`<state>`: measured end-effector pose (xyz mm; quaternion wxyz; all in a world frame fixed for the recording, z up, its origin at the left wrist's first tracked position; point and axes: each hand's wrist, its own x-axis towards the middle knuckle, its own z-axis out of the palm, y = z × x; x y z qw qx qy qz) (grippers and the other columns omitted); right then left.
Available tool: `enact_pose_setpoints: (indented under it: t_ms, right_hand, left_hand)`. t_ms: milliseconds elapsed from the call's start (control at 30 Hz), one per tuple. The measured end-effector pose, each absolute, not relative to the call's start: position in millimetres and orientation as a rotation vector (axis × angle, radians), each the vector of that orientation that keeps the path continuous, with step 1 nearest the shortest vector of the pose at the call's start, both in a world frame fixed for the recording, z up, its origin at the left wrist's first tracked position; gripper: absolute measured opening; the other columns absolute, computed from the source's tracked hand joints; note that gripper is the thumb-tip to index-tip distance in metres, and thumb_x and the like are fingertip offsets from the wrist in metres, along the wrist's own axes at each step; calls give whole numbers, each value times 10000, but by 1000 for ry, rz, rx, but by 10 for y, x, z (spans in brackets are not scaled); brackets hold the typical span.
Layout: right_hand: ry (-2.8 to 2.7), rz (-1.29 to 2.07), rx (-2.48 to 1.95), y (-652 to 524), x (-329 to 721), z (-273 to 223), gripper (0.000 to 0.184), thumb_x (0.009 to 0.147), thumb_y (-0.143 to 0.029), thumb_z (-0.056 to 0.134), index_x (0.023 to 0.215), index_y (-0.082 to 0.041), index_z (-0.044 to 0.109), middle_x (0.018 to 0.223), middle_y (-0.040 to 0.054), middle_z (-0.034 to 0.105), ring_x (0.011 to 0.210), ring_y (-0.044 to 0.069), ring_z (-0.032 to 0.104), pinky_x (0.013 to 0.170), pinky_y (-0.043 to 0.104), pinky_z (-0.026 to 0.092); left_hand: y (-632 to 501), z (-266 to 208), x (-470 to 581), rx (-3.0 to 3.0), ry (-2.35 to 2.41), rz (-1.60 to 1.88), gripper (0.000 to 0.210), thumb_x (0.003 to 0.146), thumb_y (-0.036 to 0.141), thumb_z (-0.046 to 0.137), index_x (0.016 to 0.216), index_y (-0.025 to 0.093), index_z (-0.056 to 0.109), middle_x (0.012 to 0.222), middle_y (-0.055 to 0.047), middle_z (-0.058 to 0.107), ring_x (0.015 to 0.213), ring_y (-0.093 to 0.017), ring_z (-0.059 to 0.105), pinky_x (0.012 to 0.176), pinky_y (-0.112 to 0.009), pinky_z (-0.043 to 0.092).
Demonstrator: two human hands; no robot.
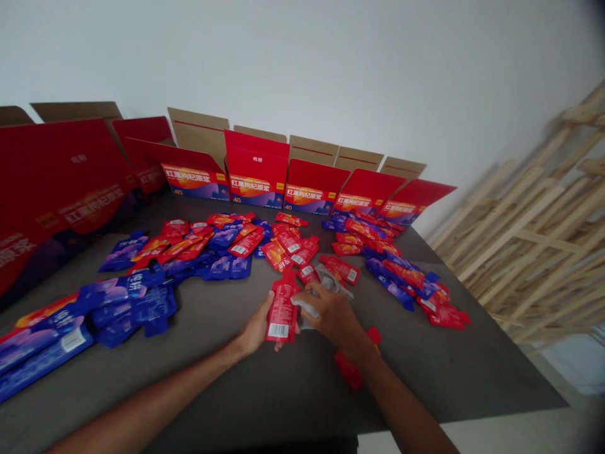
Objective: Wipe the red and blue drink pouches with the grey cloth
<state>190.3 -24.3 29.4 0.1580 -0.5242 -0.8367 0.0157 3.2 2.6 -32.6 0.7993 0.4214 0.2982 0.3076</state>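
Observation:
A red drink pouch (282, 309) with white print and a barcode stands upright in my left hand (259, 325), whose fingers wrap behind it. My right hand (334, 313) pinches a pale grey cloth (307, 306) against the pouch's right side. More of a grey cloth (331, 279) shows just beyond the right hand. Beneath my right forearm lies another red pouch (348, 371), partly covered. Just past the hands is a loose pile of red pouches (290, 243).
Red and blue pouches (229, 243) lie heaped at the left, with blue ones (130, 299) nearer me and more pouches (401, 271) at the right. Open-topped red cartons (258, 173) line the back of the dark table (212, 391). Wooden slats (534, 252) stand beyond its right edge.

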Motion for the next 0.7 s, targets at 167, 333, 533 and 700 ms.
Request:
enact_pose_setpoints:
  t_ms: [167,333,533,700]
  right_hand:
    - [-2329,-9,-1559,-241,1909,289,286,902,-229,603,1176,-303,647,1143,44,632,884,167,624,628,230,439]
    - [-2529,84,-1366,-267,1901,298,254,905,-260,616,1154,-305,643,1121,16,626,897,154,619,652,227,433]
    - [-2670,137,-1241,-281,1940,350,268,880,-264,650,1143,-313,646,1105,6,622,833,134,614,598,213,399]
    - [-2464,58,-1254,-268,1972,338,260,875,-234,632,1129,-286,652,1062,19,647,827,147,624,636,232,445]
  left_hand:
    - [25,-302,25,890,587,633,778,873,734,286,950,67,680,716,-170,743,396,-176,612,346,-246,473]
    - [66,-355,22,834,647,715,765,884,716,285,882,65,687,660,-149,728,366,-181,594,329,-265,468]
    - [78,-454,24,782,689,801,748,872,720,324,763,78,692,531,-107,665,337,-177,562,318,-265,448]
    - [80,-332,42,687,621,899,653,891,662,387,1021,96,685,672,-97,702,524,-205,650,451,-289,520]
